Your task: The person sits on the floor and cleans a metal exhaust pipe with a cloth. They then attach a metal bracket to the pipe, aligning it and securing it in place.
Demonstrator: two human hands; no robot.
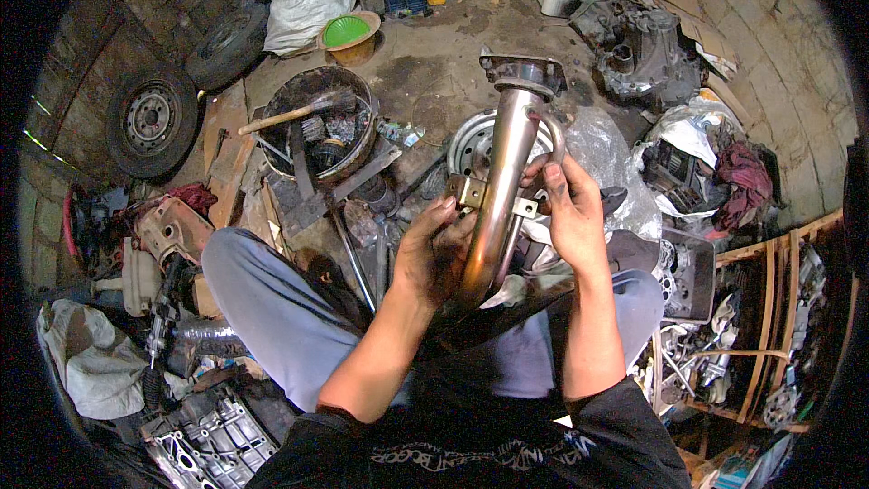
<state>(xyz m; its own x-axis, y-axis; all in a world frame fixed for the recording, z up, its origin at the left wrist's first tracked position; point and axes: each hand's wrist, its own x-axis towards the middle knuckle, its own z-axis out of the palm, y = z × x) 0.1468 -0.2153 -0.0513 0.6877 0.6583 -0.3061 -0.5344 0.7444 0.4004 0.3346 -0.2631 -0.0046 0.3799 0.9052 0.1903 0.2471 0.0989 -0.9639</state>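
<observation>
A curved, shiny metal exhaust pipe (501,172) with a flange (523,71) at its far end stands upright in front of me over my lap. A small bracket (471,192) is welded on its middle. My left hand (433,252) grips the pipe's lower part just below the bracket. My right hand (567,208) holds the pipe from the right side, fingers by a thin tube loop (554,131). Both hands are grimy.
A round tub (319,122) of scrap with a wooden-handled hammer (291,114) sits ahead left. A steel wheel rim (471,147) lies behind the pipe. Tyres (152,119) lean at the left wall. An engine casing (638,47) lies far right, a wooden crate (769,308) at right.
</observation>
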